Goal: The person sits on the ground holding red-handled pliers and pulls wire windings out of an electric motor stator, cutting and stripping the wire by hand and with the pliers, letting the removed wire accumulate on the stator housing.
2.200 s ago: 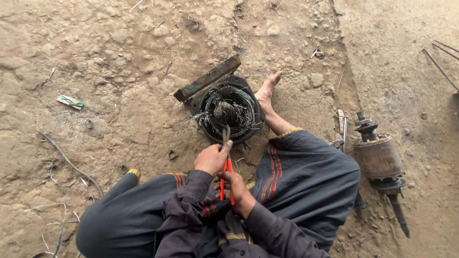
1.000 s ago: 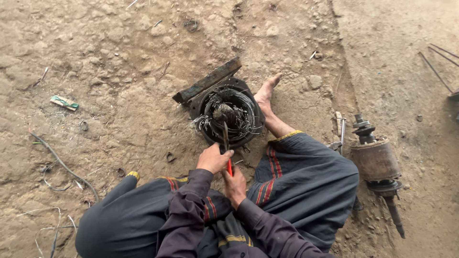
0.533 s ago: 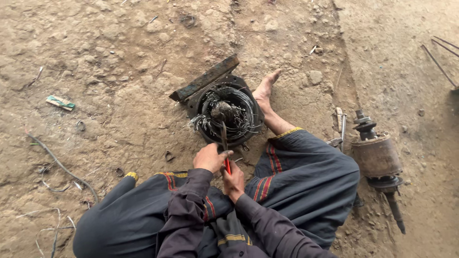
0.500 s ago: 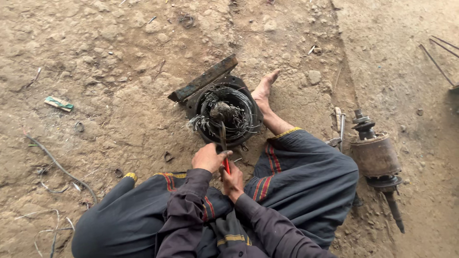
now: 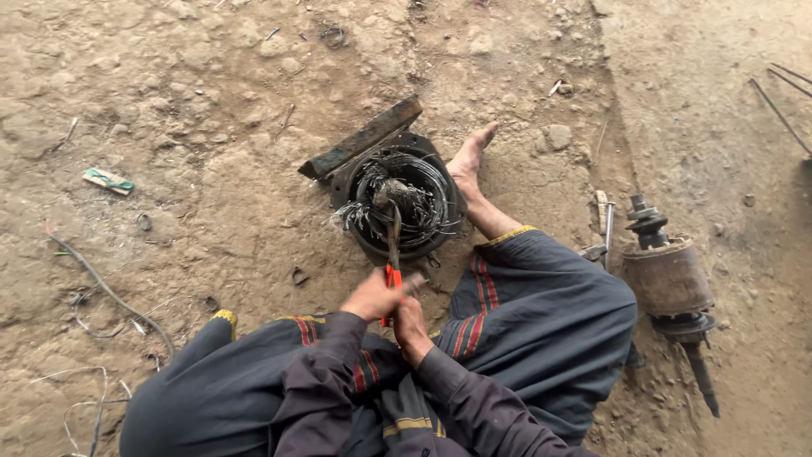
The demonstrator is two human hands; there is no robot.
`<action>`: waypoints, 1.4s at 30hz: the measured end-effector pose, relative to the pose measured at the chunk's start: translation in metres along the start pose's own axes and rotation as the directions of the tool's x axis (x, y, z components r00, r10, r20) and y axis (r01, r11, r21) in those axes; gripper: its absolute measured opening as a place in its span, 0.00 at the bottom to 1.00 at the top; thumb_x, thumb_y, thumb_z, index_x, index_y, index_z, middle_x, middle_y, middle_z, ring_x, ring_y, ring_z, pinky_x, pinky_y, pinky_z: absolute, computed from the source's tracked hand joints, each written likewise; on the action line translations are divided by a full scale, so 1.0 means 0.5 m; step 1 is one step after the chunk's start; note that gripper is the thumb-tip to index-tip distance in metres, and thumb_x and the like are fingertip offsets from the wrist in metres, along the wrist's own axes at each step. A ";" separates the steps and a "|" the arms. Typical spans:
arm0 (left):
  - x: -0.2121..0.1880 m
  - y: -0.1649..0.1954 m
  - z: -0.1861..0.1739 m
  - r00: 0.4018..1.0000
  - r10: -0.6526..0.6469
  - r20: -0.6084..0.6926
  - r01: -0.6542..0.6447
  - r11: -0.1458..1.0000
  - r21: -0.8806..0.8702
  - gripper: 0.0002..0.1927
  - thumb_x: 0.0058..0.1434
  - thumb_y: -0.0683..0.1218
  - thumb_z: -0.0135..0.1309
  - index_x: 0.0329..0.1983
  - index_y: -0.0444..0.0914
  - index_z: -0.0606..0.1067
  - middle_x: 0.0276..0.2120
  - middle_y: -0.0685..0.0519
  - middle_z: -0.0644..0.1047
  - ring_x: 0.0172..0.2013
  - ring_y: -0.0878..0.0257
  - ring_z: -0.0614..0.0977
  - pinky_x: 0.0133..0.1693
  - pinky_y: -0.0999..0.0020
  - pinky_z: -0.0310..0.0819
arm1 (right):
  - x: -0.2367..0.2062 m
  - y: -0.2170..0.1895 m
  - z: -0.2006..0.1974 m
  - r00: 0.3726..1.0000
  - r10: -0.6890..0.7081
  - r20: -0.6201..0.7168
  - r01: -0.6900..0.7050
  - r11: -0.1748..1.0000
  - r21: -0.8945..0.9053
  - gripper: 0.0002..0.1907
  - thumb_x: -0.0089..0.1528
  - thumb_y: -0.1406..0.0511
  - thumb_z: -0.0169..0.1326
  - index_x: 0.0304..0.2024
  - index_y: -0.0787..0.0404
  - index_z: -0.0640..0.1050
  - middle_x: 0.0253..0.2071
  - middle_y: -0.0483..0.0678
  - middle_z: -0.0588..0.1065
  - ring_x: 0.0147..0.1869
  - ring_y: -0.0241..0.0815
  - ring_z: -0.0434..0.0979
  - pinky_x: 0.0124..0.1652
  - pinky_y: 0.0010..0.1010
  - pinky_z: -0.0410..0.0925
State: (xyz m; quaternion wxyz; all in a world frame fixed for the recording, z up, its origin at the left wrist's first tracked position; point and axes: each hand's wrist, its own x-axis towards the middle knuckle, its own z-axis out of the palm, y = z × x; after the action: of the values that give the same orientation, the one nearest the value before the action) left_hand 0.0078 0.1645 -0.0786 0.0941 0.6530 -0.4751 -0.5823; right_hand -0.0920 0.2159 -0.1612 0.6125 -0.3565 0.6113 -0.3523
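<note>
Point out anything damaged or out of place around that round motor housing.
The wire windings inside the round motor housing are frayed, with loose strands spilling over its left rim. Both hands grip red-handled pliers biting into them. A rusty rotor lies apart on the dirt.

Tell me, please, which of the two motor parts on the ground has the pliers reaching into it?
The round black housing full of tangled wire, by the bare foot. The pliers, gripped by both hands, reach into it; the brown rotor on its shaft lies untouched to the right.
</note>
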 end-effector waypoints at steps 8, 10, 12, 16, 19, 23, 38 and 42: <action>0.001 0.011 0.017 0.991 -0.038 -0.130 0.041 0.999 0.016 0.49 0.43 0.73 0.66 0.57 0.34 0.69 0.47 0.38 0.80 0.50 0.44 0.83 0.54 0.54 0.76 | 0.015 0.009 0.014 0.996 -0.082 -0.035 0.081 0.996 -0.028 0.19 0.66 0.59 0.45 0.32 0.69 0.76 0.26 0.45 0.74 0.30 0.34 0.70 0.27 0.31 0.62; -0.002 0.016 0.018 0.989 0.001 -0.148 -0.004 1.000 -0.017 0.46 0.42 0.73 0.66 0.54 0.38 0.72 0.46 0.42 0.81 0.48 0.48 0.84 0.53 0.56 0.75 | 0.013 0.010 0.011 0.999 -0.038 -0.020 0.036 0.995 -0.098 0.19 0.66 0.59 0.43 0.31 0.68 0.76 0.23 0.46 0.74 0.26 0.35 0.71 0.25 0.31 0.62; -0.004 0.015 0.022 0.989 -0.011 -0.148 0.006 0.999 -0.036 0.44 0.42 0.72 0.66 0.52 0.38 0.73 0.44 0.43 0.82 0.47 0.48 0.84 0.52 0.56 0.76 | 0.012 0.011 0.007 1.000 -0.024 -0.006 0.024 1.000 -0.020 0.19 0.66 0.60 0.44 0.31 0.70 0.76 0.23 0.46 0.74 0.26 0.35 0.71 0.25 0.31 0.62; 0.001 0.009 0.030 0.990 -0.024 -0.136 0.015 0.998 -0.067 0.45 0.41 0.73 0.66 0.51 0.36 0.73 0.43 0.41 0.82 0.46 0.48 0.84 0.50 0.56 0.77 | 0.012 0.010 0.000 0.999 -0.018 0.043 0.014 0.996 0.090 0.17 0.66 0.61 0.45 0.32 0.69 0.75 0.23 0.47 0.73 0.24 0.37 0.71 0.25 0.31 0.62; 0.006 0.009 0.032 0.986 -0.008 -0.167 0.005 1.000 -0.022 0.48 0.43 0.74 0.66 0.52 0.34 0.71 0.44 0.39 0.80 0.47 0.46 0.83 0.51 0.55 0.76 | 0.014 0.006 -0.002 1.000 -0.014 0.007 0.013 0.995 0.099 0.16 0.64 0.62 0.45 0.36 0.68 0.78 0.28 0.43 0.77 0.30 0.31 0.74 0.29 0.27 0.66; 0.003 0.014 0.028 0.980 -0.020 -0.197 0.011 0.999 -0.046 0.48 0.45 0.75 0.64 0.52 0.33 0.71 0.44 0.38 0.81 0.48 0.44 0.83 0.51 0.54 0.75 | 0.018 0.003 0.000 1.000 -0.005 0.028 0.002 0.995 0.101 0.14 0.64 0.63 0.46 0.35 0.68 0.78 0.26 0.45 0.76 0.28 0.33 0.73 0.28 0.28 0.65; -0.006 0.033 0.028 0.977 -0.050 -0.209 0.054 0.998 0.014 0.48 0.45 0.78 0.60 0.51 0.35 0.72 0.45 0.38 0.80 0.49 0.43 0.82 0.53 0.51 0.74 | 0.015 -0.006 -0.005 1.000 0.003 0.005 -0.002 0.993 -0.119 0.19 0.64 0.56 0.45 0.43 0.65 0.77 0.33 0.45 0.77 0.36 0.34 0.76 0.33 0.29 0.68; -0.006 0.037 0.023 0.982 -0.082 -0.171 0.085 0.996 0.011 0.47 0.47 0.79 0.57 0.51 0.35 0.72 0.45 0.38 0.81 0.49 0.43 0.83 0.53 0.51 0.75 | 0.020 -0.002 -0.006 0.999 -0.041 0.017 0.042 0.997 -0.062 0.19 0.63 0.58 0.47 0.40 0.69 0.77 0.29 0.46 0.75 0.32 0.35 0.73 0.31 0.30 0.65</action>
State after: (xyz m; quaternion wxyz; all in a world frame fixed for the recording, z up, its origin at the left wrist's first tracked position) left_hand -0.0109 0.1617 -0.0676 0.1040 0.7204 -0.4428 -0.5235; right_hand -0.0948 0.2067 -0.1652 0.5984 -0.3908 0.6097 -0.3428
